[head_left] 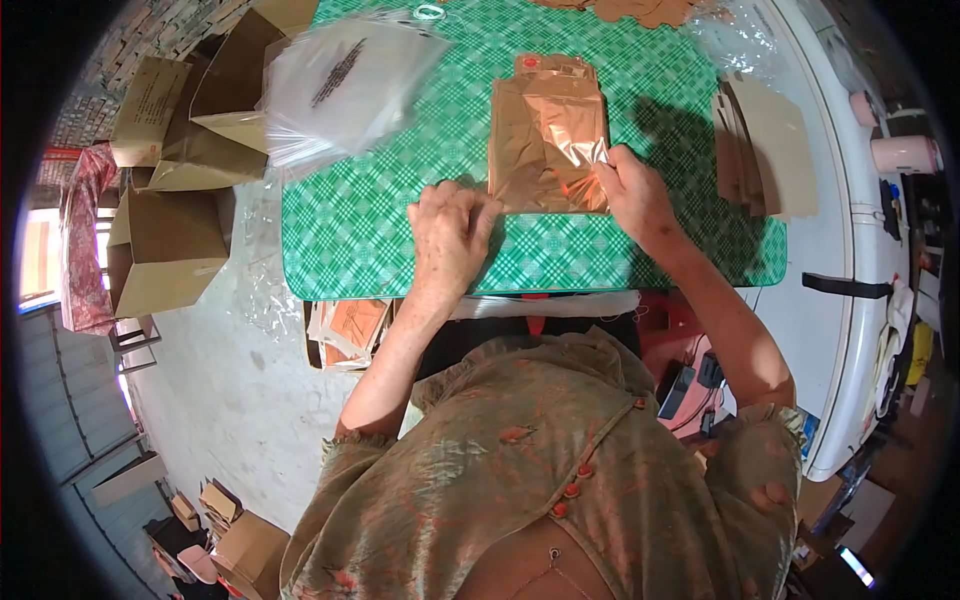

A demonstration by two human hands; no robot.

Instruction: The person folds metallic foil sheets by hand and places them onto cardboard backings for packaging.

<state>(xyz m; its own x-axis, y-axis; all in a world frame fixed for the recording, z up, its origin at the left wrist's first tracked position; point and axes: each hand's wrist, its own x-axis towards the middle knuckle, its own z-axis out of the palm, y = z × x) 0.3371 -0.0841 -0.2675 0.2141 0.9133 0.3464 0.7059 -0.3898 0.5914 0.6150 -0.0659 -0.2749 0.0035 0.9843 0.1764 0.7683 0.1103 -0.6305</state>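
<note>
On the green checked table lies a flat brown packet (548, 140) with a shiny, wrinkled plastic-like surface and a tabbed top edge bearing a red round mark. My right hand (640, 198) pinches its lower right edge, where the shiny film is drawn into creases. At the packet's lower left corner is my left hand (447, 228), fingers curled and thumb against the corner; the exact grip is partly hidden. A fanned stack of clear plastic bags (380, 75) lies to the left of the packet.
Flat brown cardboard pieces (775, 150) lie at the table's right edge. More brown pieces (640, 10) and crumpled clear film (735, 40) are at the back. Open cardboard boxes (170, 245) stand left of the table. A white appliance-like surface (815, 330) borders the right.
</note>
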